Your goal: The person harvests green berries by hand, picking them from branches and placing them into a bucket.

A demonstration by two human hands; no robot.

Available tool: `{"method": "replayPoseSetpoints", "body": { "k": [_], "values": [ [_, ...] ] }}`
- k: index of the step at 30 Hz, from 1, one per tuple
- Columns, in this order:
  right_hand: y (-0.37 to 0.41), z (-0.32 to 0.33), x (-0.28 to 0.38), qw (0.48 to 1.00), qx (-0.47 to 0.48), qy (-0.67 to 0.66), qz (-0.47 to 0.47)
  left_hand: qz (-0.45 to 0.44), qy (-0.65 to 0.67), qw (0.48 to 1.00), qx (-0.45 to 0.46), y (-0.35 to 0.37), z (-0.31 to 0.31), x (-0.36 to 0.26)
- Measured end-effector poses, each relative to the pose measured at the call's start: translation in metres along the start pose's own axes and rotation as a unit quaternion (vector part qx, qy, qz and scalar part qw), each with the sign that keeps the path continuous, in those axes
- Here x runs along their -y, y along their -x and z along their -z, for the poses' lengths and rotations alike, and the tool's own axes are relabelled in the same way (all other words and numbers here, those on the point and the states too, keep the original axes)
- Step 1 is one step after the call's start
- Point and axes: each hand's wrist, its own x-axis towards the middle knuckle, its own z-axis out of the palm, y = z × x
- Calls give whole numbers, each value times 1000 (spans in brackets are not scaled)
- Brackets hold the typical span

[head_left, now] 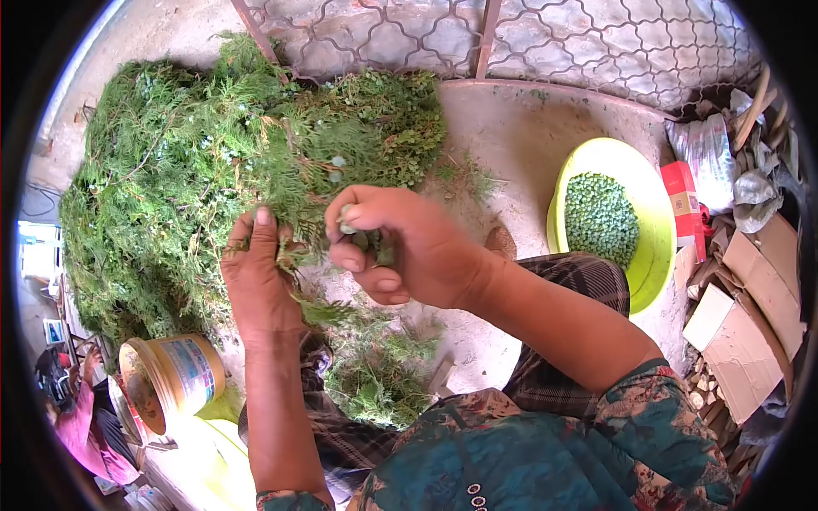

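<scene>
My left hand (266, 277) pinches a green sprig (319, 308), whose feathery leaves hang below the fingers and spread above them. Close on its right, my right hand (400, 247) is curled around several small green berries (365, 241), with one pale berry at the thumb and forefinger. Some pale berries (337, 169) hang on the foliage just above my hands. Behind them lies a large heap of cut evergreen branches (170, 187). To the right, a yellow-green basin (660, 230) holds many small green berries (601, 220).
Loose cuttings (379, 375) lie on the floor between my legs. A yellow bucket (183, 379) lies tipped at lower left, near a person in pink (89, 434). Wire fencing (596, 43) runs behind. A red box (682, 200), plastic bags and cardboard (741, 358) line the right side.
</scene>
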Motion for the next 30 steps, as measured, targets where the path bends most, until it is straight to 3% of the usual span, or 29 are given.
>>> {"method": "replayPoseSetpoints", "body": {
  "k": [2,4,8,11,12,14,15,16,17,19,22,24,26,28,30],
  "values": [
    [2,-3,3,998,1,4,66,63,64,995,38,-6,10,-5],
    [2,-7,4,996,-23,29,79,71,70,994,50,-7,16,-9],
    [0,0,-3,990,-104,96,14,131,221,962,94,-7,24,-11],
    [-3,-4,-12,978,-139,153,30,261,421,858,134,-10,27,-14],
    [-5,-6,-14,971,-156,173,51,262,419,859,134,-10,28,-13],
    [-9,-5,-18,973,-160,154,65,296,501,793,182,-7,29,-12],
    [-12,-3,-22,952,-188,207,125,320,511,779,172,-6,28,-14],
    [-15,-3,-25,923,-215,259,185,321,509,780,171,-6,29,-15],
    [-17,-4,-26,923,-216,258,185,317,511,777,186,-5,29,-15],
    [-20,-9,-25,837,-255,400,271,315,512,773,202,-3,28,-15],
    [-25,-6,-24,809,-235,467,270,322,505,785,160,6,19,-22],
    [-32,1,-25,792,-226,493,280,321,436,815,206,8,12,-27],
    [-34,5,-25,775,-215,519,289,326,417,830,177,9,10,-29],
    [-35,5,-24,746,-207,548,317,278,304,894,174,9,11,-29],
    [-31,-1,-26,729,-213,572,309,270,266,914,145,12,7,-31]
  ]
}}
